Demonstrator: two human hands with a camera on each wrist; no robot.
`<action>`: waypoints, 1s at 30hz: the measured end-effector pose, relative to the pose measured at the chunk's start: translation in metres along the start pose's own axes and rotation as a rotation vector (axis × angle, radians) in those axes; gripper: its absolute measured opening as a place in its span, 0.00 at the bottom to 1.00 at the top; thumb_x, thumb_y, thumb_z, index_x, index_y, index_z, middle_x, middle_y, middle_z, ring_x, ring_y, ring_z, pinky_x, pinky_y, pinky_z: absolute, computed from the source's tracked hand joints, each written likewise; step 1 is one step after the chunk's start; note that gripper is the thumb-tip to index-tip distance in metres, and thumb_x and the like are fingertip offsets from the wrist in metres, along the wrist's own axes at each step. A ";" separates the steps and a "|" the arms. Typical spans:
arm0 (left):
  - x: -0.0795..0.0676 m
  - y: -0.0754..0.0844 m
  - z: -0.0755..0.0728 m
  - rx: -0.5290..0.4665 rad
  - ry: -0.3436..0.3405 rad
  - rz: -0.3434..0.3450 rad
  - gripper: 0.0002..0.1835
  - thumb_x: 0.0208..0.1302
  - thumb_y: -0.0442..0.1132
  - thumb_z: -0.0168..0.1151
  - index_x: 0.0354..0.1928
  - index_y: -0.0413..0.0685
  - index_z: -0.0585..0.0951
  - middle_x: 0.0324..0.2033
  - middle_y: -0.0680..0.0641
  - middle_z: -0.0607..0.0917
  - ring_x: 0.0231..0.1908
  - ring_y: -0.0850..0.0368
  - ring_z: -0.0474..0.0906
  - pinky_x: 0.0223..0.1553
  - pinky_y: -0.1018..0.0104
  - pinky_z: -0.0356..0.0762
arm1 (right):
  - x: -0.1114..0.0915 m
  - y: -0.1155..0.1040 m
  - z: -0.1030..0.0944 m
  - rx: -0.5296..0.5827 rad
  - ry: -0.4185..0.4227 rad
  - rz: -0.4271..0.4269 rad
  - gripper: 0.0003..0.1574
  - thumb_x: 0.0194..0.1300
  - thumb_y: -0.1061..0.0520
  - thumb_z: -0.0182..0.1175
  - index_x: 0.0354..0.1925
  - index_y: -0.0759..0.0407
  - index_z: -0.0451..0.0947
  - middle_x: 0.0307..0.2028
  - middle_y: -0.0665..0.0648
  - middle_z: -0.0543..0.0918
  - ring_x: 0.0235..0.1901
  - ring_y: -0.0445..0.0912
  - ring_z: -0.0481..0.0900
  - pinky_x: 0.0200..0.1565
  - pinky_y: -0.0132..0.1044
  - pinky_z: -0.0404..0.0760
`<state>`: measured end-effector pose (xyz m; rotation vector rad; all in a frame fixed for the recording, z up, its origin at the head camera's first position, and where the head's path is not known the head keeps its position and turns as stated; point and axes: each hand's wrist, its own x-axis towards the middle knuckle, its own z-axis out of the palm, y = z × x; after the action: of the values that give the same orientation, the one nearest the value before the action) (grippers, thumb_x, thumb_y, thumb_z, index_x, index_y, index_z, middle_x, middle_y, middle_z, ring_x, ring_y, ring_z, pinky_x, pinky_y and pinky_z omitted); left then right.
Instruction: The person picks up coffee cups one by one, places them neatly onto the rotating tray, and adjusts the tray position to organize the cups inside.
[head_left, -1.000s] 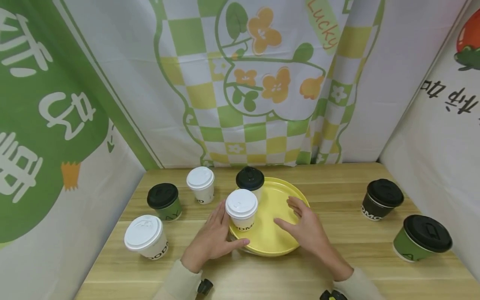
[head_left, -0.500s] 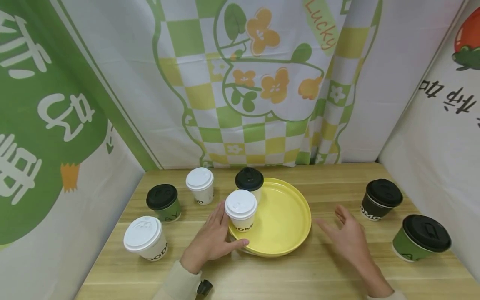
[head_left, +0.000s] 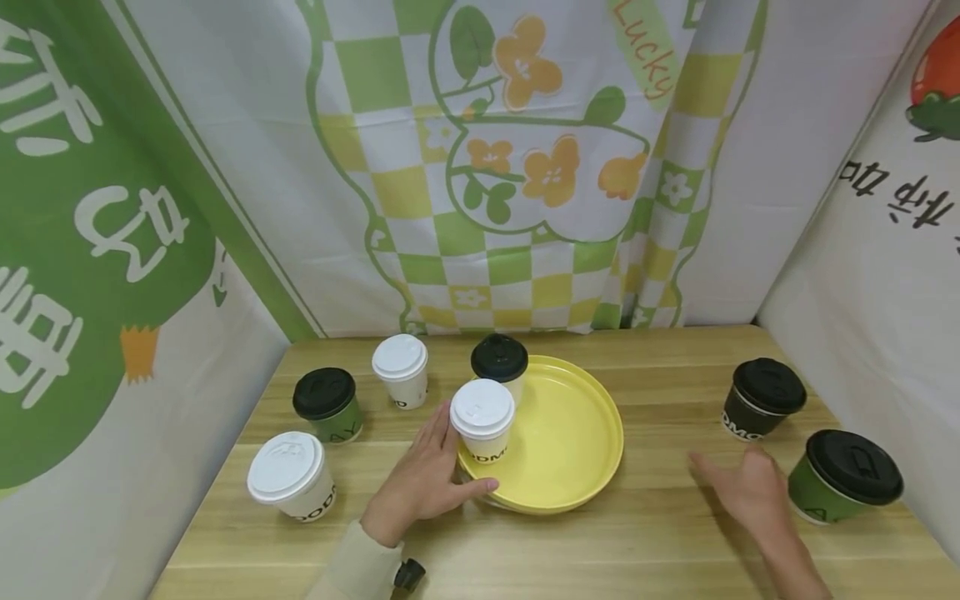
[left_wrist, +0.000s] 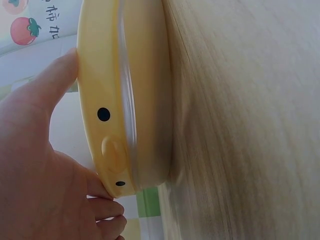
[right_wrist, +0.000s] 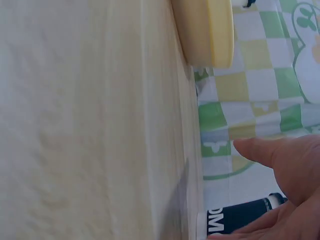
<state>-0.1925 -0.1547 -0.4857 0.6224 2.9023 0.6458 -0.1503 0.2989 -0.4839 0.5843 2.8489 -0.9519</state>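
My left hand [head_left: 427,479] rests against the left side of a round yellow tray [head_left: 566,442], its fingers extended beside a white paper cup with a white lid [head_left: 483,414]. In the left wrist view, thumb and fingers touch the rim of the yellow tray [left_wrist: 102,75], whose side bears a small face. Behind that white cup, a black-lidded cup [head_left: 500,358] also stands on the tray. My right hand [head_left: 753,492], holding nothing, hovers just left of a green cup with a black lid [head_left: 851,475]; a black cup [head_left: 763,398] stands behind it.
Left of the tray stand a green cup with a black lid [head_left: 327,404] and two white-lidded cups, one farther back [head_left: 401,371] and one nearer [head_left: 291,475]. Printed curtains enclose the wooden table [head_left: 570,558] at the back and sides.
My right hand has moved from over the tray rightward to beside the green cup. My left hand and the cups have stayed where they were.
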 end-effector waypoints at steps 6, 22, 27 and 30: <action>-0.001 -0.001 0.000 -0.005 0.000 -0.001 0.67 0.64 0.76 0.62 0.84 0.35 0.43 0.84 0.31 0.43 0.85 0.35 0.41 0.85 0.41 0.46 | 0.011 0.003 -0.001 0.072 0.093 0.050 0.75 0.70 0.29 0.61 0.69 0.97 0.43 0.64 0.97 0.59 0.65 0.86 0.62 0.69 0.75 0.66; -0.002 -0.001 -0.001 0.001 -0.001 0.002 0.67 0.64 0.75 0.63 0.84 0.35 0.43 0.84 0.31 0.43 0.85 0.35 0.41 0.85 0.42 0.47 | 0.048 0.006 0.006 0.500 0.396 0.127 0.68 0.70 0.38 0.64 0.80 0.77 0.38 0.77 0.82 0.55 0.76 0.74 0.56 0.79 0.65 0.57; -0.001 -0.001 -0.001 -0.004 -0.002 -0.001 0.67 0.64 0.75 0.62 0.84 0.36 0.43 0.84 0.30 0.43 0.85 0.35 0.41 0.85 0.42 0.47 | 0.056 0.005 0.007 0.544 0.448 0.124 0.66 0.69 0.41 0.66 0.82 0.72 0.40 0.78 0.78 0.58 0.78 0.71 0.57 0.81 0.63 0.56; -0.001 0.000 -0.001 -0.007 -0.001 0.001 0.67 0.64 0.76 0.62 0.84 0.36 0.43 0.84 0.30 0.44 0.85 0.34 0.42 0.85 0.41 0.48 | 0.058 0.006 0.007 0.558 0.458 0.129 0.66 0.69 0.41 0.66 0.83 0.70 0.39 0.78 0.76 0.58 0.79 0.69 0.57 0.82 0.61 0.56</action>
<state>-0.1916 -0.1557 -0.4849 0.6235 2.8979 0.6553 -0.2021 0.3180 -0.5043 1.1510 2.8296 -1.8073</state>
